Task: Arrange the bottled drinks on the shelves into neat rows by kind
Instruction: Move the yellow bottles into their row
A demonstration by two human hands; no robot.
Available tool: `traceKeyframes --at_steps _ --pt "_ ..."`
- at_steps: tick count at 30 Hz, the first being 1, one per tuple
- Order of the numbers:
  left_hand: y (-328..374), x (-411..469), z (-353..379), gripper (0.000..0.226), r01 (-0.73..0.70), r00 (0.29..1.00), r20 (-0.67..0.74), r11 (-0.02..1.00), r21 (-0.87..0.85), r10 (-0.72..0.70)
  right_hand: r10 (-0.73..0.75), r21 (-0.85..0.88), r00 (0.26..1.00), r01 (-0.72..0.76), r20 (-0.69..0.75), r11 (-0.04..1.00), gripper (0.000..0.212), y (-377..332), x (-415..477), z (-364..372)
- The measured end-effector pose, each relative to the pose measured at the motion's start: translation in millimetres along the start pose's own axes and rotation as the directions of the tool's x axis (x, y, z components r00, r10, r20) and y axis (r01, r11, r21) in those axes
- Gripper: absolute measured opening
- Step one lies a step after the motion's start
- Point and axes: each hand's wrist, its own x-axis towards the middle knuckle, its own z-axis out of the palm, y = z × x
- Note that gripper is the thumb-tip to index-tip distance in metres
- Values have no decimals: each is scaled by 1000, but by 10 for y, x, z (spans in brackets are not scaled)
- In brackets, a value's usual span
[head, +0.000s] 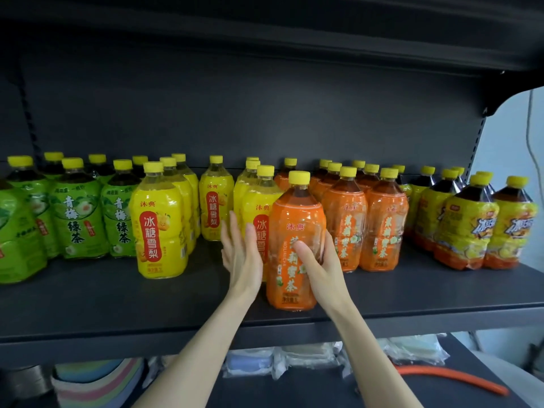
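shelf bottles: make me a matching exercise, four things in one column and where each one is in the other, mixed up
Things:
1. green bottles
2. orange bottle in front
3. left hand
4. dark tea bottles

Places:
A. far right of the shelf
B. held by the right hand, near the shelf's front edge
C. far left of the shelf
D. open, beside the yellow bottles

Pairs: 1-C, 2-B, 3-D, 4-A
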Motion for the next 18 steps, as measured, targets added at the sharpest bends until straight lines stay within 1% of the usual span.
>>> traceKeyframes --at_steps 2,4,5,7,9,11,13,14,16,18 --pt "-49 137 9 81 46 998 37 999 11 -47 8 -28 999 -9 -42 1000 74 17 29 -73" --pt "-84 230 32 91 70 993 92 998 -5 -70 19 -130 994 -33 -110 991 84 53 84 -148" --pt "-105 256 41 95 63 992 112 997 -32 -59 21 -194 988 -51 -150 980 87 65 106 -172" --pt "-143 277 33 96 40 990 138 997 -72 -30 5 -237 977 -56 -211 970 86 87 135 -177" --pt "-191 311 -12 94 22 990 140 998 -62 -13 -9 -185 968 -39 -251 982 83 100 140 -154" --pt "-228 334 -70 89 9 992 130 999 -53 -2 0 -116 966 -31 -259 993 71 108 147 -119" --pt "-276 347 -135 87 -19 994 103 999 -42 23 -1 -139 964 -37 -265 990 65 120 175 -81" --pt "-301 360 -170 87 -31 995 92 999 -39 35 -6 -177 962 -44 -273 983 68 133 193 -67" --pt "-343 391 -241 85 -41 996 79 998 -51 45 2 -321 959 -97 -285 942 82 145 214 -45" --pt "-359 420 -296 84 -26 997 76 997 -66 31 46 -486 960 -181 -276 855 93 160 207 -33"
